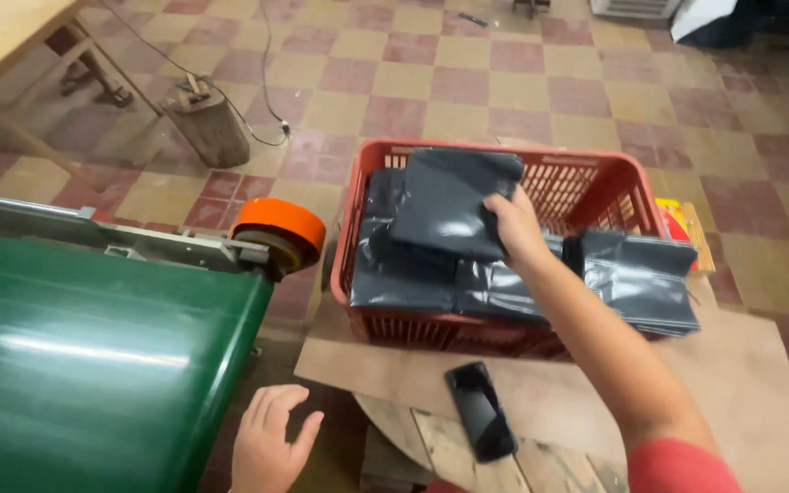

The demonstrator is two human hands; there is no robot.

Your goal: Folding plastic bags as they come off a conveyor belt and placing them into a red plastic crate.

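Observation:
My right hand (515,228) reaches into a red plastic crate (595,183) and grips a flat dark grey plastic parcel (449,201), holding it above the others. Several more grey parcels (431,274) lie piled in the crate, and one (641,274) hangs over its right rim. My left hand (271,438) hovers low at the bottom of the view, fingers spread and empty, next to the edge of a green conveyor belt (93,356).
A black phone (479,411) lies on the brown board (741,374) under the crate. An orange roller (280,228) caps the conveyor's end. On the tiled floor stand a wooden log (207,123), cables and a wooden table (2,36) at far left.

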